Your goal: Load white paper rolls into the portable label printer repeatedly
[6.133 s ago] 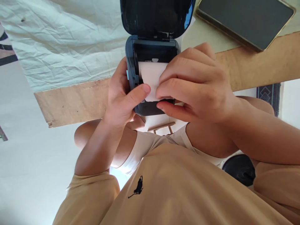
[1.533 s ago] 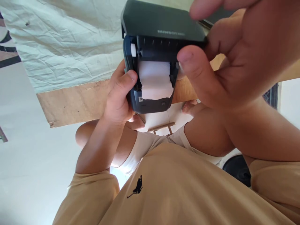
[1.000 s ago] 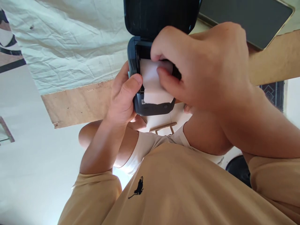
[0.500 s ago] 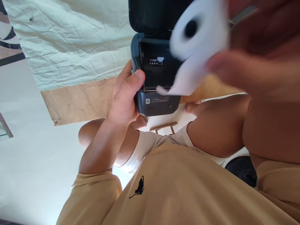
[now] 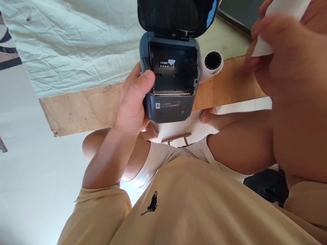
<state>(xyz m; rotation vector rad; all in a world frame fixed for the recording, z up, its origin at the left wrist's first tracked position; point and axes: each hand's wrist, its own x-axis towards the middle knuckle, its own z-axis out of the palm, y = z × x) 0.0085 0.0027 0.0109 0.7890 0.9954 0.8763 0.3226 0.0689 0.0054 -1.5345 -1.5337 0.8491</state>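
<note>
My left hand (image 5: pixel 134 98) grips the left side of a dark blue label printer (image 5: pixel 167 110), its thumb over the rim. The printer's black lid (image 5: pixel 176 17) is flipped up, and the paper bay below it holds no roll. At the upper right my right hand (image 5: pixel 288 58), a little blurred, is closed on a white paper roll (image 5: pixel 288 8). A loose end of its paper hangs down by the fingers. Most of the roll is hidden by the hand or cut off by the frame.
A white roll with a black ribbed core (image 5: pixel 213 61) stands just right of the printer. Pale green cloth (image 5: pixel 84 44) covers part of the wooden board (image 5: pixel 87 110). A dark flat object (image 5: pixel 237 13) lies at the upper right. Below is a small wooden stool (image 5: pixel 176 137).
My right hand has carried the paper roll away from above the printer, up and to the right. The open bay and the other roll now show. The left hand keeps its hold.
</note>
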